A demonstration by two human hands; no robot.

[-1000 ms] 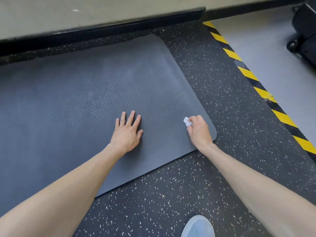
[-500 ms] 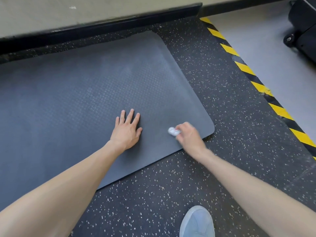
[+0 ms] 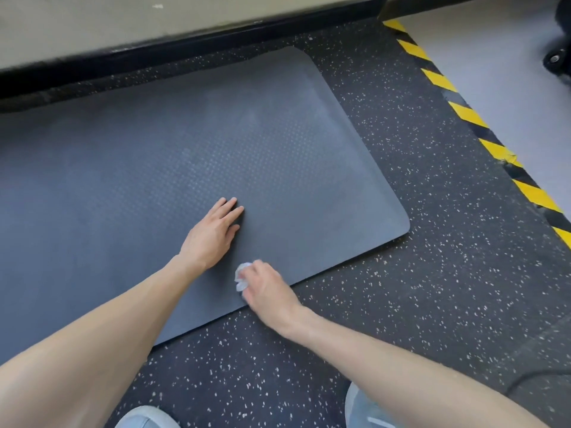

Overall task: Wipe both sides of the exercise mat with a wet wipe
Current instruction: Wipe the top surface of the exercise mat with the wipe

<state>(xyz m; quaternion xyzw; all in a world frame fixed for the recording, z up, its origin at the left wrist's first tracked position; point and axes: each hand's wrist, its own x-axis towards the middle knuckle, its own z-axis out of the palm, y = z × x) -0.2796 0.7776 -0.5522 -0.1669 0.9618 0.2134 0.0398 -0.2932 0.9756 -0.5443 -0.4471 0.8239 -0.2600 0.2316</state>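
Note:
A dark grey exercise mat with a dotted texture lies flat on the speckled black floor, its rounded right end near the middle of the view. My left hand rests flat on the mat with its fingers straight and close together. My right hand grips a crumpled white wet wipe and holds it against the mat close to the near edge, just below my left hand.
A black baseboard and pale wall run along the far side. Yellow-and-black hazard tape borders a grey floor on the right, where a black wheeled object stands. My two light shoes sit at the bottom edge.
My right hand has slid the wipe leftward along the mat's near edge, from near the right corner to just below my left hand. My left hand's fingers have drawn closer together.

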